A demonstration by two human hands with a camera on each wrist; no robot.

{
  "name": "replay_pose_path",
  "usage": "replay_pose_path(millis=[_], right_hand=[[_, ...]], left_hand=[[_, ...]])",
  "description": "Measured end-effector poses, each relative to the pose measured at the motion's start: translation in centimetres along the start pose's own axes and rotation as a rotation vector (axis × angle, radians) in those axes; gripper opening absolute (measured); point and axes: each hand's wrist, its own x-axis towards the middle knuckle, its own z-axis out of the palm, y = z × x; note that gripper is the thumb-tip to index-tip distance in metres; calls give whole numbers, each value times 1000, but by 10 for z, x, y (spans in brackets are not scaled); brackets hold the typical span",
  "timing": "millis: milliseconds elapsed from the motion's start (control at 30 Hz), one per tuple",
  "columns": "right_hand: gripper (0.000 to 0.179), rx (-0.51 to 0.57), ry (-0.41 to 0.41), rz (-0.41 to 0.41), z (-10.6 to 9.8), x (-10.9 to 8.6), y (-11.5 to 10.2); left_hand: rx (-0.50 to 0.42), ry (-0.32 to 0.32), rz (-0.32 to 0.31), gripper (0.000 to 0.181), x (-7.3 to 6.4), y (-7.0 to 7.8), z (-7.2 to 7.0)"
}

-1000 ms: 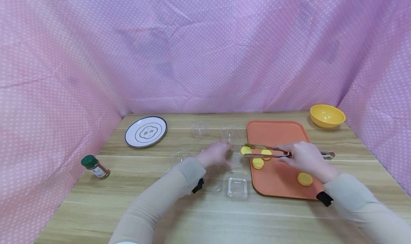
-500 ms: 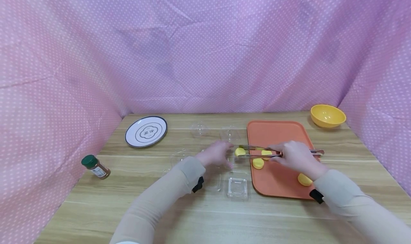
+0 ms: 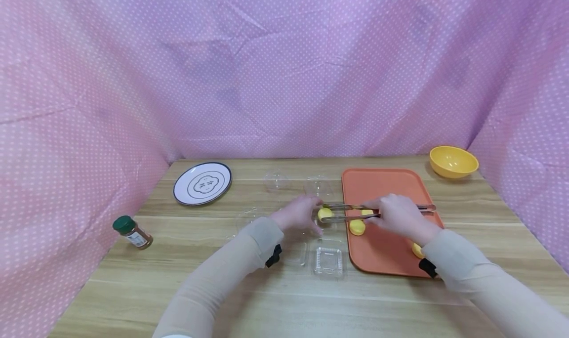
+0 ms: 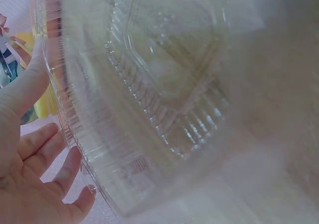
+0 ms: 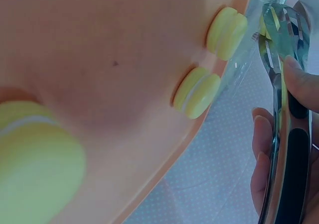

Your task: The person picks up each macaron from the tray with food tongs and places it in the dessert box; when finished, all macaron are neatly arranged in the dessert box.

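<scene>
My right hand (image 3: 400,213) grips a pair of metal tongs (image 5: 293,179) with dark handle grips. Between the tongs' tips is a yellow macaron (image 3: 325,214), just left of the orange tray (image 3: 386,185). My left hand (image 3: 300,213) is beside that macaron, thumb and fingers apart at the left side of a clear plastic container (image 3: 328,225), which is partly hidden. In the left wrist view, its loosely bent fingers (image 4: 65,176) overlap the rim of a clear ridged plastic container (image 4: 164,119). More yellow macarons (image 5: 197,92) lie on the tray.
Another clear container (image 3: 329,261) stands in front, with more clear plastic pieces (image 3: 318,185) behind. A white plate (image 3: 202,183) and a green-capped spice jar (image 3: 132,232) stand on the left. A yellow bowl (image 3: 453,162) is at the back right.
My right hand has moved left with the tongs, carrying the macaron from the tray's left edge to beside my left hand. The left hand has hardly moved.
</scene>
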Motion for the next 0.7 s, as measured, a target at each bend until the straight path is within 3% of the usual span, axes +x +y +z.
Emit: replay_pose_path(millis=[333,700], right_hand=[[38,-24,-72,41,-3,7,-7],[36,52,-42,78,-9,-1,0]], left_hand=[[30,9,10,80,1,1,-1],[64,-21,-2,87,1,0,0]])
